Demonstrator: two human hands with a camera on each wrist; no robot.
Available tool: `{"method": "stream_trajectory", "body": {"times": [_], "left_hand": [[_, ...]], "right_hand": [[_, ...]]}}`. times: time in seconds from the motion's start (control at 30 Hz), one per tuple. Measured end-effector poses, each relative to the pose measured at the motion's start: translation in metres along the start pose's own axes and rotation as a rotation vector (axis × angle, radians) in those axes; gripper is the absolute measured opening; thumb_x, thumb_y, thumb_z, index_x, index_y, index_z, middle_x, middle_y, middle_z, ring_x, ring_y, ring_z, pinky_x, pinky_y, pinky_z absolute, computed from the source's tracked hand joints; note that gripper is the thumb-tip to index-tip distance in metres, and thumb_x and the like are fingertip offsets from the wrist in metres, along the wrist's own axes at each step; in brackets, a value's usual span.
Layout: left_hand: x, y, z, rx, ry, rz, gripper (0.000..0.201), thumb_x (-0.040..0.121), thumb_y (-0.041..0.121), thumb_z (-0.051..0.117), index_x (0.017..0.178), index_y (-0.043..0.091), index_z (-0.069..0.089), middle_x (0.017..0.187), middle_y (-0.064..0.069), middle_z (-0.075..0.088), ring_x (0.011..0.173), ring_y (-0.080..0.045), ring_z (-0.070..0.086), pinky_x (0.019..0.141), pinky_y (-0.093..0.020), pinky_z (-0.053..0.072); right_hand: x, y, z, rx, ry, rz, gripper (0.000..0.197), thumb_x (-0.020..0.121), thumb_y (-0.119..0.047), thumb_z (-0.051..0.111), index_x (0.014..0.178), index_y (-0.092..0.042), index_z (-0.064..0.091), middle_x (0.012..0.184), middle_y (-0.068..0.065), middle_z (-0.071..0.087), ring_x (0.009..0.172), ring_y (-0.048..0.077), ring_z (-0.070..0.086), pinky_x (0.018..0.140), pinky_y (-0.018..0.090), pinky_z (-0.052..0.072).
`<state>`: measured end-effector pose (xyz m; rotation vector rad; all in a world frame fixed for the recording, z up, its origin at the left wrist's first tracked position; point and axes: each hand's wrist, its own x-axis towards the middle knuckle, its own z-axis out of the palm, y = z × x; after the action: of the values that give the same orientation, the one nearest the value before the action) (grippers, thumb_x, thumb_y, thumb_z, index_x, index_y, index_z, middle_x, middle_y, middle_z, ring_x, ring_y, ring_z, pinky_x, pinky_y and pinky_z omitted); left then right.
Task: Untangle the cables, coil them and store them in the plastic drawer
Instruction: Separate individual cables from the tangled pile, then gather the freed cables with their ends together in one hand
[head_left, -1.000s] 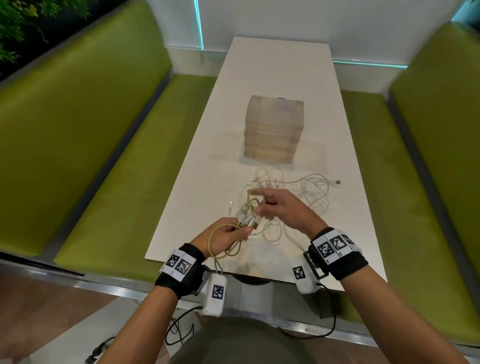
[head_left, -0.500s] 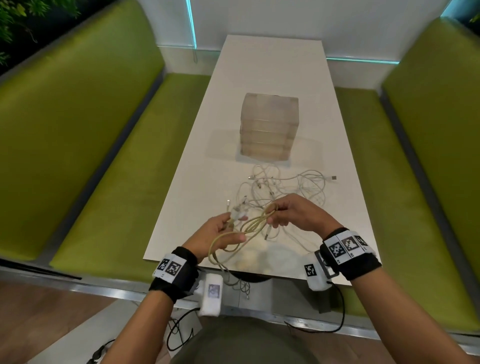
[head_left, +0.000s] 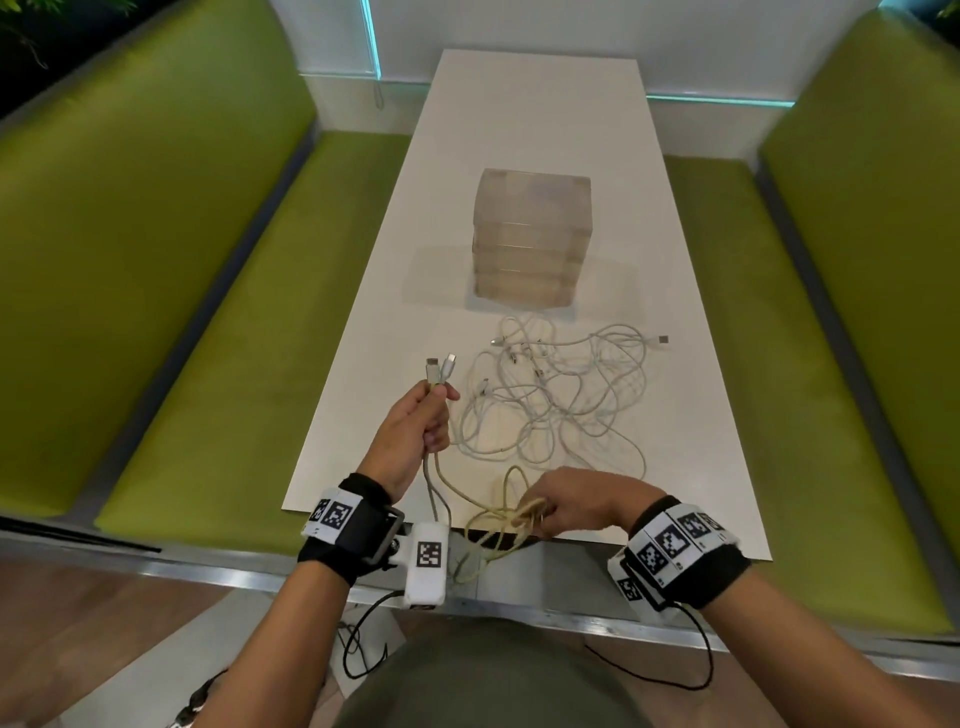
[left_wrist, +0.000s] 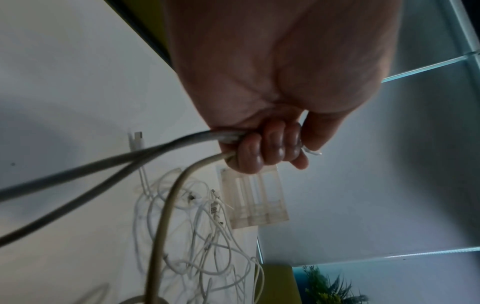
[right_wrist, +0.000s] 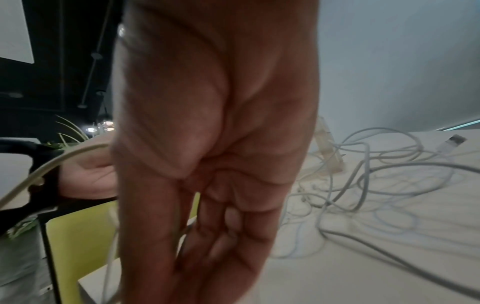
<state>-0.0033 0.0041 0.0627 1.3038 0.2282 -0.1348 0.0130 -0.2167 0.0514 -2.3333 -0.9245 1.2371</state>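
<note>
Our left hand (head_left: 415, 431) fisted round beige braided cable (head_left: 470, 499), plugs (head_left: 439, 366) protruding above. Right hand (head_left: 576, 501) pinches its loop at table edge; fingertips blurred. White cable tangle (head_left: 556, 395) before translucent plastic drawer unit (head_left: 530, 239).

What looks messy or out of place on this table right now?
The white cables lie in one knotted heap in front of the closed plastic drawer, none coiled. The beige cable's loops droop past the table edge between the left hand and right hand.
</note>
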Motion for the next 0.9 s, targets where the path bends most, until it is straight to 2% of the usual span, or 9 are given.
{"method": "stream_trajectory", "body": {"times": [0.07,0.13,0.23,0.37,0.43,0.53,0.67,0.8,0.9], "left_hand": [[0.001,0.000,0.003,0.010,-0.007,0.005,0.022,0.102,0.017,0.038,0.089,0.010,0.055,0.056,0.009,0.028,0.050,-0.008,0.024,0.050,-0.021,0.022],[0.000,0.001,0.002,0.031,-0.002,0.007,0.022,0.102,0.018,0.039,0.089,0.011,0.056,0.056,0.010,0.029,0.051,-0.008,0.023,0.051,-0.021,0.022],[0.000,0.002,-0.002,0.036,0.027,0.014,0.023,0.102,0.021,0.040,0.090,0.011,0.057,0.056,0.010,0.028,0.052,-0.009,0.022,0.052,-0.024,0.021],[0.000,0.002,-0.007,0.005,0.061,0.016,0.025,0.102,0.023,0.040,0.088,0.012,0.058,0.057,0.010,0.027,0.053,-0.009,0.021,0.054,-0.025,0.019],[0.000,0.003,-0.007,-0.003,0.065,0.021,0.026,0.102,0.023,0.039,0.087,0.012,0.057,0.058,0.009,0.027,0.054,-0.010,0.020,0.054,-0.026,0.018],[-0.001,0.002,-0.005,-0.002,0.050,0.022,0.026,0.102,0.024,0.039,0.088,0.012,0.057,0.058,0.008,0.026,0.053,-0.010,0.020,0.054,-0.026,0.019],[-0.002,0.002,0.003,-0.009,0.008,0.019,0.025,0.102,0.023,0.038,0.089,0.011,0.056,0.057,0.008,0.027,0.052,-0.009,0.022,0.052,-0.024,0.021],[-0.002,0.000,0.009,-0.006,-0.021,0.019,0.024,0.102,0.023,0.038,0.092,0.010,0.055,0.056,0.010,0.029,0.050,-0.008,0.025,0.050,-0.020,0.025],[-0.001,-0.002,0.007,-0.002,-0.010,0.015,0.024,0.102,0.024,0.038,0.096,0.009,0.056,0.057,0.009,0.029,0.050,-0.007,0.025,0.050,-0.020,0.025]], "right_hand": [[-0.003,-0.005,0.004,-0.049,-0.112,-0.021,0.051,0.085,-0.005,0.056,0.132,-0.024,0.054,0.116,0.010,0.063,0.103,0.024,0.057,0.089,0.036,0.045],[-0.008,-0.011,0.007,-0.008,-0.228,-0.004,0.082,0.082,0.000,0.056,0.144,-0.045,0.028,0.122,0.014,0.060,0.109,0.031,0.057,0.096,0.043,0.047],[-0.020,-0.020,0.005,0.088,-0.310,0.056,0.106,0.080,-0.010,0.071,0.140,-0.060,-0.001,0.128,0.015,0.057,0.110,0.037,0.059,0.097,0.049,0.048],[-0.034,-0.028,-0.001,0.190,-0.290,0.086,0.111,0.076,-0.036,0.078,0.137,-0.062,-0.012,0.132,0.012,0.058,0.113,0.029,0.061,0.102,0.042,0.044],[-0.033,-0.027,-0.004,0.220,-0.167,0.084,0.098,0.081,-0.045,0.070,0.142,-0.057,-0.006,0.114,0.008,0.068,0.097,0.019,0.067,0.096,0.035,0.049],[-0.022,-0.019,-0.004,0.217,0.056,0.139,0.066,0.090,-0.045,0.058,0.147,-0.035,0.024,0.095,-0.003,0.069,0.078,0.010,0.065,0.084,0.028,0.050],[-0.004,-0.012,0.001,0.161,0.151,0.124,0.045,0.095,-0.037,0.053,0.136,-0.022,0.047,0.124,0.000,0.059,0.095,0.009,0.052,0.087,0.024,0.039],[0.017,-0.004,0.009,0.149,0.211,0.111,0.042,0.094,-0.029,0.055,0.134,-0.018,0.049,0.126,0.002,0.056,0.106,0.015,0.053,0.087,0.022,0.038],[0.031,0.001,0.006,0.112,0.373,0.132,0.034,0.093,-0.018,0.056,0.127,-0.016,0.056,0.123,0.006,0.054,0.108,0.020,0.056,0.088,0.025,0.041]]}}
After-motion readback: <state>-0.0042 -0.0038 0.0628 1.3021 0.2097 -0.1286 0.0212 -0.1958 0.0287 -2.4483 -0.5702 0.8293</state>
